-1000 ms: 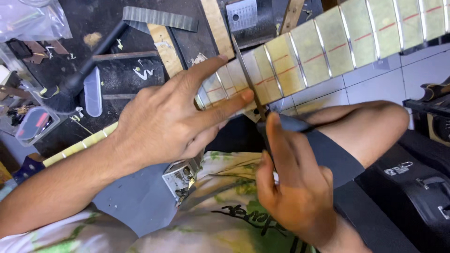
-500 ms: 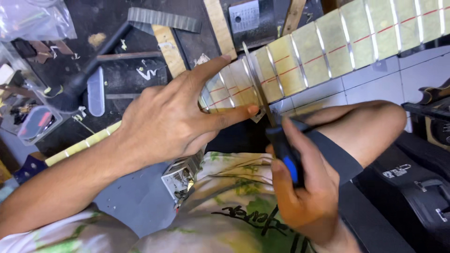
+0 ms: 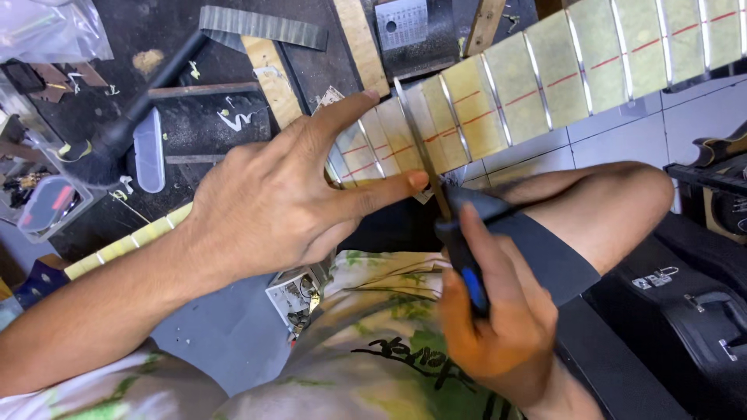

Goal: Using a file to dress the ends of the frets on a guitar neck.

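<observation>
The guitar neck [image 3: 545, 78] ran long from lower left to upper right, above both hands. The left hand [image 3: 288, 202] lay flat and open on it. The right hand [image 3: 490, 319] gripped a file [image 3: 424, 140] lying across the neck, just beside the left fingers.

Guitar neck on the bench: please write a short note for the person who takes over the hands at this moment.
Left hand: spread flat on the guitar neck, fingers pinning the taped fretboard.
Right hand: grips a file by its blue-black handle, blade across one fret near the left fingertips.
The frets show bright between tape strips marked with a red line.
Which frets are finished cannot be told.
</observation>
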